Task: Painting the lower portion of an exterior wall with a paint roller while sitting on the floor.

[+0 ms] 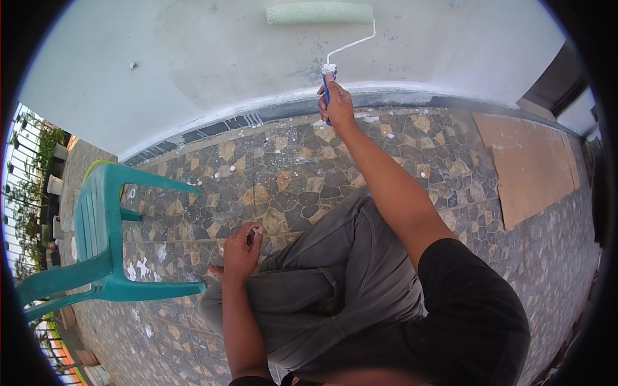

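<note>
My right hand point(339, 107) grips the blue handle of a paint roller point(320, 13), arm stretched forward, thumb along the handle. The long sleeve of the roller, coated in pale green, lies level against the wall point(231, 53) at the top of the view. Its bent wire frame point(351, 44) is spattered with white paint. Over my folded legs in grey trousers point(309, 289), my left hand point(244, 248) has loosely curled fingers. A pale spot shows at its fingertips; I cannot tell if it is paint or a small held thing. Both hands carry paint specks.
A green plastic chair point(96, 227) lies tipped over at left. Flattened cardboard point(531, 164) covers floor at right. White drips mark the dark skirting point(212, 129) and the stone-patterned tiles point(275, 183). Potted plants point(54, 140) line a fence at far left. A dark opening point(555, 79) is at upper right.
</note>
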`<move>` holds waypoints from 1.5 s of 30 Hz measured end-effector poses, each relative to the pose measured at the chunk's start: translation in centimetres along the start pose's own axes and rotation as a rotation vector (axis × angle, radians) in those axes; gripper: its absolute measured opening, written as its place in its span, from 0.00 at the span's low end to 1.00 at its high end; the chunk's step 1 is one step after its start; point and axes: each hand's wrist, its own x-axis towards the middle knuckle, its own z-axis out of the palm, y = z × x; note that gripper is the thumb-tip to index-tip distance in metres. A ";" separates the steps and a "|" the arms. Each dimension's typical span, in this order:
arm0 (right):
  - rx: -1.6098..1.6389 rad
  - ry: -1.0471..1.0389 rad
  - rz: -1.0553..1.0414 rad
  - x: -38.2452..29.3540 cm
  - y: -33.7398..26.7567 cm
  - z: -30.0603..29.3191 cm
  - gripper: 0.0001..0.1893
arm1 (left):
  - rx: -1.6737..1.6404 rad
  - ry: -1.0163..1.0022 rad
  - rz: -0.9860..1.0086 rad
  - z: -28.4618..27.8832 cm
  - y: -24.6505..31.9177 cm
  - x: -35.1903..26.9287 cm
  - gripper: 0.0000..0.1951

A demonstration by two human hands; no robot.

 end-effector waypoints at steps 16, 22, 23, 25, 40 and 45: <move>-0.125 -0.074 0.281 0.2 5.2 -3.1 0.38 | -0.008 0.037 -0.015 0.1 -0.4 -0.9 0.08; -0.172 -0.061 0.384 0.5 6.9 -3.4 0.38 | -0.004 0.057 -0.002 0.0 -0.7 -1.1 0.08; -0.199 -0.054 0.406 0.7 7.3 -3.4 0.36 | 0.004 0.053 -0.003 -0.1 -0.7 -1.1 0.08; -0.274 -0.050 0.407 1.5 8.4 -4.1 0.32 | -0.011 0.050 -0.006 0.2 -0.6 -0.8 0.08; -0.411 -0.030 0.716 3.6 14.8 -6.4 0.20 | -0.016 0.040 -0.003 0.7 -1.1 -0.4 0.08; -0.364 -0.117 0.864 3.1 15.9 -6.5 0.18 | -0.021 0.065 0.007 0.6 -1.3 -0.5 0.08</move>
